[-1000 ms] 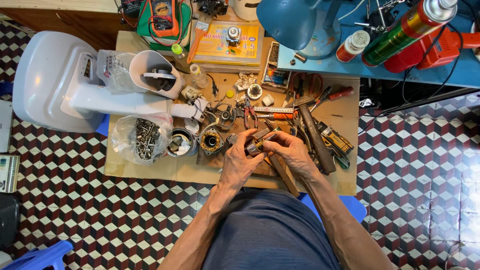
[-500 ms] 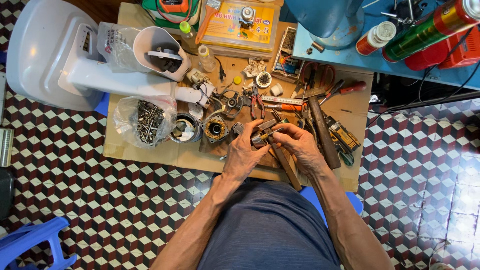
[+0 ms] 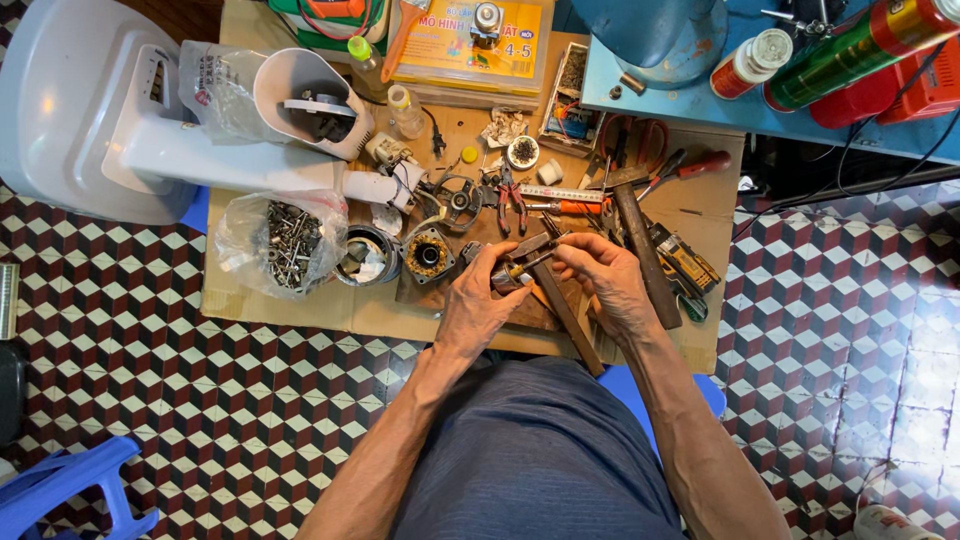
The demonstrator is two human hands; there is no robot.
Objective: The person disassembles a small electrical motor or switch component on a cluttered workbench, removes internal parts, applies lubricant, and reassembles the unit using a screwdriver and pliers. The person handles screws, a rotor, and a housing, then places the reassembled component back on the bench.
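My left hand (image 3: 478, 303) grips a small metal motor part (image 3: 507, 275) over the low wooden board (image 3: 300, 305). My right hand (image 3: 603, 280) pinches the same part's upper end with thumb and fingers, right beside the left hand. Just left of the hands lies a round motor stator with copper windings (image 3: 430, 254). A long hammer with a wooden handle (image 3: 565, 315) lies under and between my hands.
A clear bag of screws (image 3: 280, 240) and a small tin (image 3: 366, 256) lie at the left. A white fan base (image 3: 110, 110), red-handled pliers (image 3: 512, 196), screwdrivers (image 3: 680, 172) and a black bar (image 3: 645, 255) crowd the board. Spray cans (image 3: 850, 45) stand on a blue table. Blue stool (image 3: 70, 490) at bottom left.
The hands stay together on the small part and have shifted only slightly. The camera view has drifted, so the whole scene sits a little lower and more to the right.
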